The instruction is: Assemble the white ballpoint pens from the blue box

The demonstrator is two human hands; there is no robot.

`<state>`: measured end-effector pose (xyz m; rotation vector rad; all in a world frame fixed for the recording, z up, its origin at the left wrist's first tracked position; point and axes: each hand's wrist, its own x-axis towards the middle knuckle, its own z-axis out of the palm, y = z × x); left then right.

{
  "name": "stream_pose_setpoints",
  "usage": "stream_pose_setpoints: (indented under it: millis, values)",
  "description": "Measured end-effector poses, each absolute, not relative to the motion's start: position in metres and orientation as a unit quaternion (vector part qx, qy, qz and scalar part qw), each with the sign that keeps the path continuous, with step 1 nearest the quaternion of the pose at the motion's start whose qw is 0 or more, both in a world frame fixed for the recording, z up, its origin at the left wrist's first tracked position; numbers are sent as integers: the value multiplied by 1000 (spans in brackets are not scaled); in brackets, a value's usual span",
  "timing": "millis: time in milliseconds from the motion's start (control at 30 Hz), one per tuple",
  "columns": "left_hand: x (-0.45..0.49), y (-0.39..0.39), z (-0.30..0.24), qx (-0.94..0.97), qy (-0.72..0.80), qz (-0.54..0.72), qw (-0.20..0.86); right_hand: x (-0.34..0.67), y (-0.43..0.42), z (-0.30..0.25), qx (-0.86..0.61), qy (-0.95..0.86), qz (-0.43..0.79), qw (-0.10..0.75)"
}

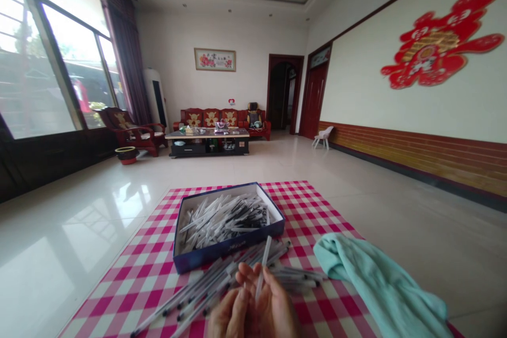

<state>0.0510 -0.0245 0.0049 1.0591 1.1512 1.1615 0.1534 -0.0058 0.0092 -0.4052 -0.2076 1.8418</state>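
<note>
My left hand (229, 317) and my right hand (275, 306) come together at the bottom of the view, both slightly blurred. Between their fingers stands a clear plastic pen (261, 269), tilted a little. Just left of my hands, several loose pens (206, 290) with black tips lie scattered on a pink-and-white checked cloth (130, 274). Beyond them, a dark blue cardboard box (229, 251) holds a dense heap of pens (224, 219). A crumpled pale green towel (376, 285) lies to the right of my hands.
The cloth is spread on a glossy tiled floor (87, 211). Far ahead stand a low coffee table (208, 142), a red sofa (222, 119) and a wooden armchair (130, 132). A small white stool (324, 137) stands by the right wall.
</note>
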Motion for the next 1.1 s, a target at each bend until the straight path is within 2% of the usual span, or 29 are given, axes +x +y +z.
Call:
stream_pose_setpoints:
  millis: [100, 267, 600, 667, 733, 833, 900, 933, 1000, 1100]
  values:
    - [53, -23, 12, 392, 475, 477, 627, 153, -9, 12, -146, -94, 844, 508]
    - [50, -21, 24, 308, 397, 451, 737, 150, -13, 15, -149, -82, 852, 495]
    - [45, -16, 16, 375, 409, 432, 710, 147, -11, 12, -135, -106, 832, 527]
    - [37, -15, 24, 439, 436, 437, 653, 149, -10, 12, -118, -127, 836, 520]
    - [22, -10, 38, 530, 477, 439, 546, 152, -9, 12, -103, -148, 840, 512]
    - [-6, 8, 65, 619, 608, 422, 264, 155, -9, 12, -88, -165, 840, 510]
    - [-23, 26, 81, 637, 685, 342, 87, 156, -9, 11, -81, -165, 839, 513]
    - [-30, 36, 88, 644, 709, 286, 32, 156, -9, 11, -77, -163, 840, 512]
    - [-40, 54, 97, 643, 737, 209, -19, 155, -9, 10, -69, -163, 844, 506]
    - [-47, 74, 98, 639, 747, 181, -33, 156, -9, 9, -57, -172, 852, 491]
